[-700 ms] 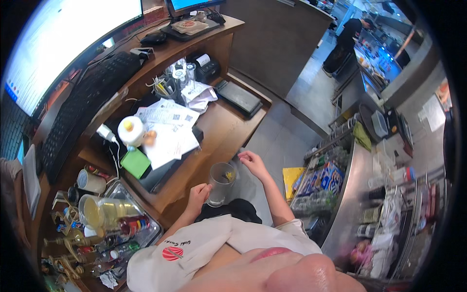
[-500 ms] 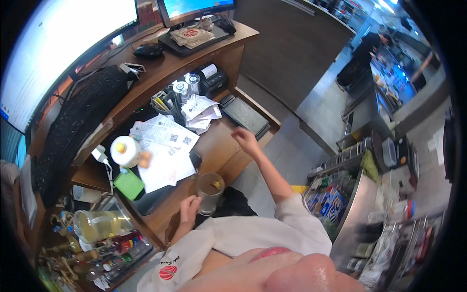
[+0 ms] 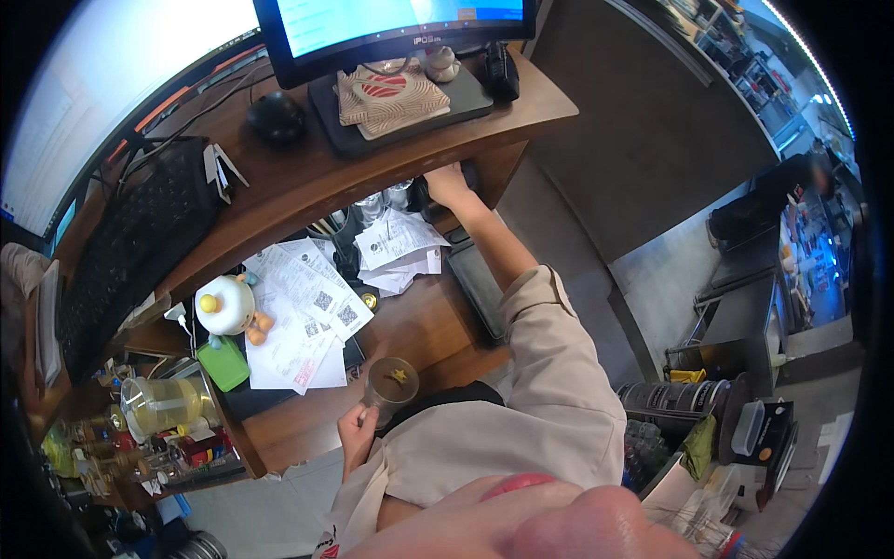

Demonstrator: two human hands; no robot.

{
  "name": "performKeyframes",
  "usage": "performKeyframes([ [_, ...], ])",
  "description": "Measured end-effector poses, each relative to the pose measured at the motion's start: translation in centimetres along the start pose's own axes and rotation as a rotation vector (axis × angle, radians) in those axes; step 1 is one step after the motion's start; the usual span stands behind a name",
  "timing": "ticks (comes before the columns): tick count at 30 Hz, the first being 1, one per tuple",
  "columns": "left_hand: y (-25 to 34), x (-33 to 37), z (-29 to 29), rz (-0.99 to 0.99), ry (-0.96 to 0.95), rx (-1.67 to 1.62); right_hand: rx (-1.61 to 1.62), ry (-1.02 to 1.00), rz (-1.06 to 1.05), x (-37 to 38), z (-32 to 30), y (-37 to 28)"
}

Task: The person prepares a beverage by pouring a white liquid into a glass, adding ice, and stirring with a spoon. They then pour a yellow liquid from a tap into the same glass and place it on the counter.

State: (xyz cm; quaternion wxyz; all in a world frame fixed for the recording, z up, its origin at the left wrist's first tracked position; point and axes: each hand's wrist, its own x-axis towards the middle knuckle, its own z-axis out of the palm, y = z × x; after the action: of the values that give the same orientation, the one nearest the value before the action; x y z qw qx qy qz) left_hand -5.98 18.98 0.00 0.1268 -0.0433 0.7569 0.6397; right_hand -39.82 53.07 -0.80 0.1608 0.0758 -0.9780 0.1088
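My left hand is closed on the side of a glass mug, held above the lower desk's front edge. A brownish drink with a yellow star-shaped thing fills it. My right hand reaches under the upper shelf, by a small black printer; its fingertips are hidden, so whether it grips anything does not show. Near that arm lie a heap of printed slips and a dark flat tray-like case. More printed sheets spread over the desk's left part.
A white duck-like figure and a green box stand left of the sheets. Above are a monitor, a black mouse and a keyboard. A pitcher of yellow liquid stands lower left. Another person is far right.
My right hand has gone from above the flat case forward to beneath the shelf, beside the printer. My left hand still has the mug. The view has shifted toward the desk.
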Motion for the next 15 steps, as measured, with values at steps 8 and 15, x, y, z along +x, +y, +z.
performKeyframes([
  [8,-0.6,-0.4,0.9,-0.04,0.03,-0.088,-0.316,0.073,0.024,1.9,0.5,3.2],
  [15,-1.2,0.3,1.1,-0.021,0.071,-0.065,0.097,0.148,0.24,-1.4,-7.3,-0.2],
])
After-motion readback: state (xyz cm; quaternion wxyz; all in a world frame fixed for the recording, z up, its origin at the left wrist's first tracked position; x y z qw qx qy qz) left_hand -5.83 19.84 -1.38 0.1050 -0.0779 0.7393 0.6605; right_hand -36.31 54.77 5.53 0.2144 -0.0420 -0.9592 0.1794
